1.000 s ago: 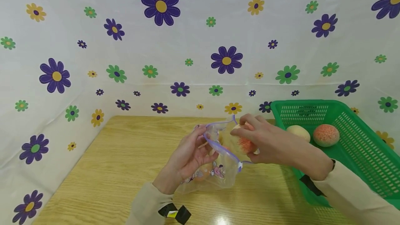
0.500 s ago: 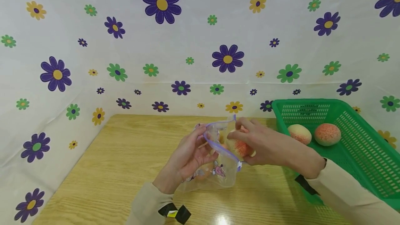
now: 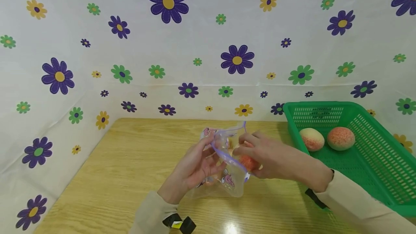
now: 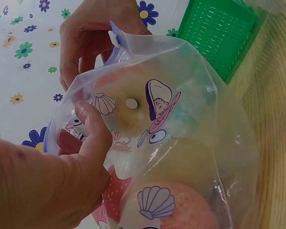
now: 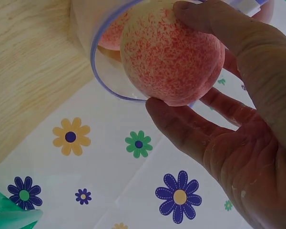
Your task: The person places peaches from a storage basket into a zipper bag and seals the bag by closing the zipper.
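A clear zip bag (image 3: pixel 227 165) with cartoon prints and a purple rim is held above the wooden table (image 3: pixel 130 176). My left hand (image 3: pixel 195 167) grips its near side (image 4: pixel 148 157), thumb pressed on the film. My right hand (image 3: pixel 263 154) holds a red-speckled peach (image 3: pixel 248 161) at the bag's open mouth (image 5: pixel 109 62); fingers and thumb wrap round the peach (image 5: pixel 169 52), which is partly inside the rim. At least one other peach (image 4: pixel 181 210) lies inside the bag.
A green plastic basket (image 3: pixel 373 161) stands at the right with two peaches (image 3: pixel 311 139) (image 3: pixel 340 138) in it. Flower-print sheets close off the back and left sides. A black strap (image 3: pixel 182 224) sits on my left sleeve.
My right hand has moved the peach down and left, further into the bag's mouth. The bag and left hand have sunk slightly towards the table.
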Tool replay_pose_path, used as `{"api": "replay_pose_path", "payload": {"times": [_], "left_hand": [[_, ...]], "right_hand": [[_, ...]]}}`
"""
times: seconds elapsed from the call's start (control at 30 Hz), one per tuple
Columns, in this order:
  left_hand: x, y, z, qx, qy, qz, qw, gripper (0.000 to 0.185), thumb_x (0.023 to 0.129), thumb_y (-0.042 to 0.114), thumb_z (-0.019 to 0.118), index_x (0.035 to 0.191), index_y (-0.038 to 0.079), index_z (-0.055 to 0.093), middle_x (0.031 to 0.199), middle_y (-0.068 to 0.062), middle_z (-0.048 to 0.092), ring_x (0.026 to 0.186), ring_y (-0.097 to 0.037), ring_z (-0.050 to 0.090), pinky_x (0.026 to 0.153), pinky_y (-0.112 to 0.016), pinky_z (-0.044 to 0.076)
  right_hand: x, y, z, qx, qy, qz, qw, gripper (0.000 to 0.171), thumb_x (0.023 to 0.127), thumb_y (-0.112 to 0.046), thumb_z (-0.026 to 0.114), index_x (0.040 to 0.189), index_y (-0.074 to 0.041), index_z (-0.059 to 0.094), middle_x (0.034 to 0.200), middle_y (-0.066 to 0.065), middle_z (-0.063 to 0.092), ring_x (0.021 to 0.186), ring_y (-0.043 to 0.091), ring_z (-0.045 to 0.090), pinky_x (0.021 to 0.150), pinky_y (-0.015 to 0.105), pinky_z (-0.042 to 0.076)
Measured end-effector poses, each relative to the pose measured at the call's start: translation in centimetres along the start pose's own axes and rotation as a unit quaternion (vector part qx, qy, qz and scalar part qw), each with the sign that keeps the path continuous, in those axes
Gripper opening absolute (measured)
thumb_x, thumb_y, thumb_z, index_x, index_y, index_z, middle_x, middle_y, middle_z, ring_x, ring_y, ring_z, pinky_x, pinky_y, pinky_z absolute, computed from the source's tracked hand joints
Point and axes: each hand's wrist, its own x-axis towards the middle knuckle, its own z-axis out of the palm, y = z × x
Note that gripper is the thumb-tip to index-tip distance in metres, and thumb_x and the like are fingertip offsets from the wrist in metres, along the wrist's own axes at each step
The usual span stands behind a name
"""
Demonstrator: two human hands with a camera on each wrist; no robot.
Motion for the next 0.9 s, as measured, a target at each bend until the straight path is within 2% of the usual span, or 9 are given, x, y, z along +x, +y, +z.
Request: {"api": "replay_pose_path", "payload": {"times": [0.23, 0.6, 0.8, 0.9], "left_hand": [[0.2, -0.5, -0.3, 0.009, -0.001, -0.004, 0.9999, 0.031, 0.107, 0.040, 0.050, 0.130, 0.019, 0.050, 0.113, -0.002, 0.056, 0.093, -0.010, 0.063, 0.079, -0.033, 0.063], [0.0, -0.4, -1.0, 0.023, -0.014, -0.014, 0.9995, 0.029, 0.109, 0.039, 0.045, 0.131, 0.020, 0.046, 0.114, -0.004, 0.055, 0.093, -0.011, 0.063, 0.077, -0.028, 0.062], [0.1, -0.4, -1.2, 0.031, -0.012, -0.012, 0.9994, 0.030, 0.110, 0.039, 0.043, 0.131, 0.018, 0.045, 0.116, -0.005, 0.053, 0.096, -0.012, 0.062, 0.078, -0.030, 0.062], [0.0, -0.4, -1.2, 0.034, -0.010, -0.012, 0.9993, 0.031, 0.110, 0.039, 0.042, 0.131, 0.016, 0.045, 0.116, -0.005, 0.052, 0.097, -0.012, 0.061, 0.078, -0.029, 0.062]], "right_hand": [[0.2, -0.5, 0.7, 0.003, -0.042, -0.007, 0.999, 0.059, 0.076, -0.020, 0.091, 0.128, -0.020, 0.064, 0.130, 0.007, 0.058, 0.108, 0.025, 0.058, 0.089, 0.037, 0.061], [0.1, -0.3, 1.3, 0.026, -0.040, -0.026, 0.999, 0.052, 0.075, -0.022, 0.089, 0.122, -0.019, 0.067, 0.119, 0.008, 0.063, 0.096, 0.021, 0.063, 0.082, 0.034, 0.060], [0.0, -0.1, 1.3, 0.034, -0.058, 0.003, 0.998, 0.052, 0.075, -0.024, 0.090, 0.121, -0.020, 0.066, 0.114, 0.006, 0.062, 0.092, 0.017, 0.060, 0.079, 0.029, 0.059], [-0.1, 0.0, 1.2, 0.042, -0.062, 0.029, 0.997, 0.056, 0.074, -0.026, 0.091, 0.124, -0.019, 0.065, 0.117, 0.007, 0.061, 0.094, 0.019, 0.060, 0.080, 0.030, 0.059]]}}
